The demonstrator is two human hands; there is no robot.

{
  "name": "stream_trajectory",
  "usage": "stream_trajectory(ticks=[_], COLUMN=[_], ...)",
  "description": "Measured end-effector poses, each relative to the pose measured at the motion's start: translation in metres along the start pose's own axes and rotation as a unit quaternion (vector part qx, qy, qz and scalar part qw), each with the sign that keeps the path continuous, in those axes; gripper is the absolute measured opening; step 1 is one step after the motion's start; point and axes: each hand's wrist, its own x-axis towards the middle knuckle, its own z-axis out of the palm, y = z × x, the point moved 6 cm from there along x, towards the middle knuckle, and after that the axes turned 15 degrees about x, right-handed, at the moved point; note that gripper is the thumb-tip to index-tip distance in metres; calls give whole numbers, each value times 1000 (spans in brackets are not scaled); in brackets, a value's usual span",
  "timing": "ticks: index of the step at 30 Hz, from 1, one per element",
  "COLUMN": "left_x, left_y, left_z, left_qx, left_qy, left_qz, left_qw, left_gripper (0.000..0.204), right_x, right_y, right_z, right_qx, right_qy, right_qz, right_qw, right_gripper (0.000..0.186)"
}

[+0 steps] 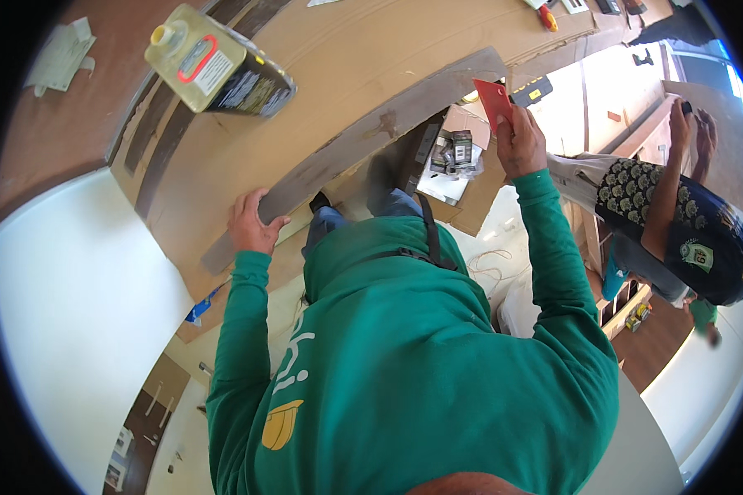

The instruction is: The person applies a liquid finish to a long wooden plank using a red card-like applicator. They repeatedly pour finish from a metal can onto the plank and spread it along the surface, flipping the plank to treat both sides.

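Note:
My right hand (522, 143) grips a flat red plastic spreader (493, 101) and holds it near the right end of a long grey strip (371, 130). The strip has brown smears near its middle and runs slantwise along the near edge of a cardboard-covered work surface (355, 49). Toward the strip's left end, my left hand (254, 223) holds its edge, thumb on the near side and fingers on the far side. A yellowish can with an open spout (215, 66) stands on the cardboard beyond my left hand.
Below the surface an open cardboard box (470, 183) holds small packets. A blue-handled tool (198, 312) lies near the left corner by a white panel (82, 247). At the right stands a co-worker in a dark patterned shirt (677, 206). A red-and-yellow-handled tool (546, 16) lies at the far edge.

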Motion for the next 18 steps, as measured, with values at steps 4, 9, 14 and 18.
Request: stream_trajectory(ticks=[4,9,14,18], left_x=[-3,-4,-5,-6], left_y=[-2,1,-1,-5], left_z=[0,-5,-5,-2], left_qx=[-11,-21,-28,-27], left_qy=[7,19,25,26], left_qz=[-8,-1,1,2], left_qw=[1000,1000,999,999], left_gripper=[73,70,70,71], right_x=[12,-17,-48,-68], right_y=[-10,-28,-78,-109], right_z=[34,101,142,164], right_qx=[-9,2,17,69], right_qy=[-46,-99,-139,-170], right_qz=[-10,-59,-51,-76], right_qw=[999,993,989,980], right_gripper=[17,29,35,32])
